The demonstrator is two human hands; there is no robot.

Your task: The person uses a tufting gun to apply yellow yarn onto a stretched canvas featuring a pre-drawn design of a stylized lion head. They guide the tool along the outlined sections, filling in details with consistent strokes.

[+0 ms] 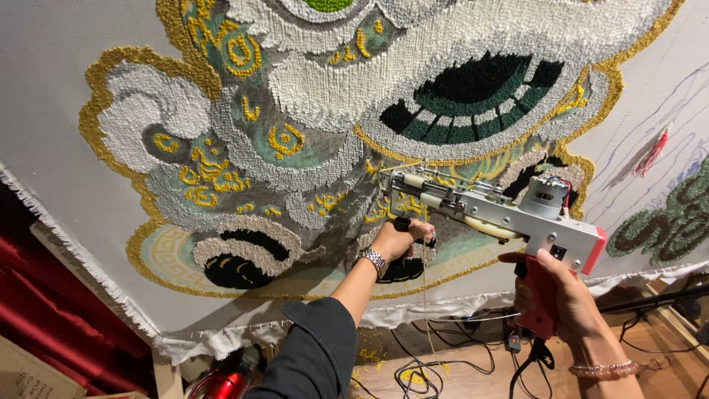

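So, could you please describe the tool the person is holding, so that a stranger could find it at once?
Start from the big tufted rug stretched across the view, with its white, green and yellow pattern. At its lower right edge, the right hand grips a tufting gun by its red handle. It is the only metal machine there, silver with a pink end, nose against the cloth.

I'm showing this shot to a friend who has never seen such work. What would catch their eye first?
First, the big tufted rug filling the stretched cloth, a creature's face in white, grey-green and gold yarn. Next, the tufting gun at right of centre, its tip against the rug, with the right hand on its red grip and the left hand on its front handle.
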